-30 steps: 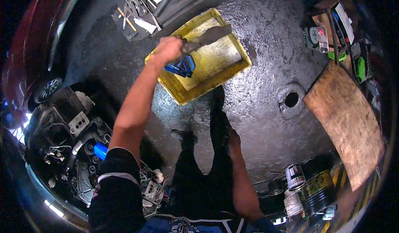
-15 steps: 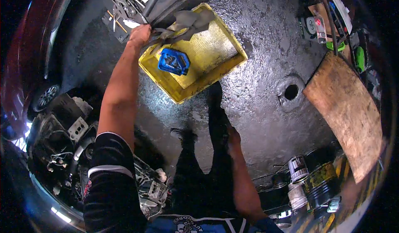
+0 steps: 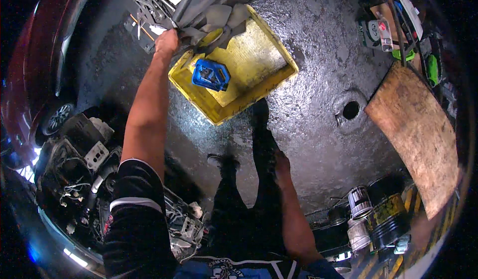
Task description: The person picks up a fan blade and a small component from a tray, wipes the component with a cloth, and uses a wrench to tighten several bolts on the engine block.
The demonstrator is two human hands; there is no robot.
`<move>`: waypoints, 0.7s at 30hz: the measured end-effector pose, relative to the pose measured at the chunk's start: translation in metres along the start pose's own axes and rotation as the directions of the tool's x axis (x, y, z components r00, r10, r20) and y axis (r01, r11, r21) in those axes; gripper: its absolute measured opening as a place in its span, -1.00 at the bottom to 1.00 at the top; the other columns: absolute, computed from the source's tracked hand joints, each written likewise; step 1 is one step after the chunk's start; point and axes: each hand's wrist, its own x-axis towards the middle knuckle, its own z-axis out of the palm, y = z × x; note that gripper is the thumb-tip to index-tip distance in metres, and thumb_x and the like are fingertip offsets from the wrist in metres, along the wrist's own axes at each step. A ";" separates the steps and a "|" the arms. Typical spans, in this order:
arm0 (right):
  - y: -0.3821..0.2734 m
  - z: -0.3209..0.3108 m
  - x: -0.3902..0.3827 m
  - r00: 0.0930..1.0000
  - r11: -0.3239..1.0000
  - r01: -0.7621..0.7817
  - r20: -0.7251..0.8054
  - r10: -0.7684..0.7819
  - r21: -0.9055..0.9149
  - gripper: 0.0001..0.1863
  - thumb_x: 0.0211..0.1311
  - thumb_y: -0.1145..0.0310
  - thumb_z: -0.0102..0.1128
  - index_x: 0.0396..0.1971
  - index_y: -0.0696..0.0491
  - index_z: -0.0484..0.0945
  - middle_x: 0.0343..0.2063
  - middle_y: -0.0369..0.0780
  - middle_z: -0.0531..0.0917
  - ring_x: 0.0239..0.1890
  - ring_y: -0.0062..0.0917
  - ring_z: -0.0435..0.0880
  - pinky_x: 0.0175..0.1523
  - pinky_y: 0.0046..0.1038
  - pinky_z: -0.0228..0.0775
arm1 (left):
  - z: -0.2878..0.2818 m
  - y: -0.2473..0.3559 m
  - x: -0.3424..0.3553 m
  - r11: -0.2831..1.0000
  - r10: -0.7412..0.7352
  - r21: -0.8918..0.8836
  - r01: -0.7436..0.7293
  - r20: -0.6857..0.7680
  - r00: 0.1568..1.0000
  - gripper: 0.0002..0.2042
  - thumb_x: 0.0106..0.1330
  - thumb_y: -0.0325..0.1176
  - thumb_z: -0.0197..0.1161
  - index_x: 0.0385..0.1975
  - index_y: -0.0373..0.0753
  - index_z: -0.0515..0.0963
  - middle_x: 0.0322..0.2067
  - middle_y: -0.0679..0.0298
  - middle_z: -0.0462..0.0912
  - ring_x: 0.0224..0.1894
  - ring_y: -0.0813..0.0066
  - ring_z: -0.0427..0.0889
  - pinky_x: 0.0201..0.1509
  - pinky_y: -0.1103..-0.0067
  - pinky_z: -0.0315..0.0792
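My left hand [image 3: 167, 41] is stretched far forward and grips a grey rag [image 3: 219, 20] that hangs over the far corner of a yellow tray [image 3: 259, 65] on the dark floor. A blue plastic container [image 3: 211, 74] lies inside the tray. Just beyond my left hand lies a cluster of metal tools [image 3: 144, 5]. My right hand [image 3: 280, 160] hangs by my right leg, empty, its fingers loosely curled. My two feet stand just behind the tray.
An engine block with wires [image 3: 74, 164] sits at my left. A red car [image 3: 30, 69] stands further left. A round floor drain [image 3: 351, 110], a wooden board [image 3: 418, 134], several cans [image 3: 368, 214] and a cluttered shelf [image 3: 398, 25] are at right.
My left hand has moved from over the tray's near side up to its far left corner, dragging the grey rag with it. The view has shifted so the tray sits lower.
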 end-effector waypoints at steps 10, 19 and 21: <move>0.006 0.005 0.002 0.988 0.993 0.100 -0.124 -0.091 0.069 -0.67 0.40 0.01 0.00 -0.24 -0.04 0.53 -0.58 -0.39 0.43 -0.62 -0.67 0.39 -0.54 -0.54 0.33 | -0.013 0.011 -0.010 1.000 -0.006 0.008 0.007 -0.053 0.999 -0.72 0.33 -0.20 0.00 -0.24 -0.24 0.59 -0.17 -0.05 0.65 -0.04 -0.08 0.61 0.06 0.17 0.44; -0.004 0.014 -0.010 0.998 0.968 0.043 -0.058 -0.029 0.247 -0.67 0.41 0.02 0.00 -0.21 -0.02 0.53 -0.57 -0.43 0.43 -0.61 -0.72 0.36 -0.52 -0.59 0.25 | -0.049 0.052 -0.086 0.847 0.510 0.208 -0.489 -0.055 0.859 -0.76 0.28 -0.34 0.04 -0.34 -0.37 0.60 -0.20 -0.07 0.61 -0.17 -0.03 0.65 -0.10 0.21 0.54; -0.016 0.020 -0.016 0.996 0.982 0.081 -0.054 -0.073 0.172 -0.68 0.41 0.03 0.01 -0.20 -0.02 0.53 -0.58 -0.44 0.43 -0.62 -0.74 0.35 -0.53 -0.60 0.21 | -0.066 0.051 -0.115 0.890 0.455 0.072 -0.450 -0.171 0.874 -0.68 0.37 -0.23 0.02 -0.33 -0.36 0.61 -0.21 -0.08 0.61 -0.20 -0.05 0.64 -0.15 0.18 0.53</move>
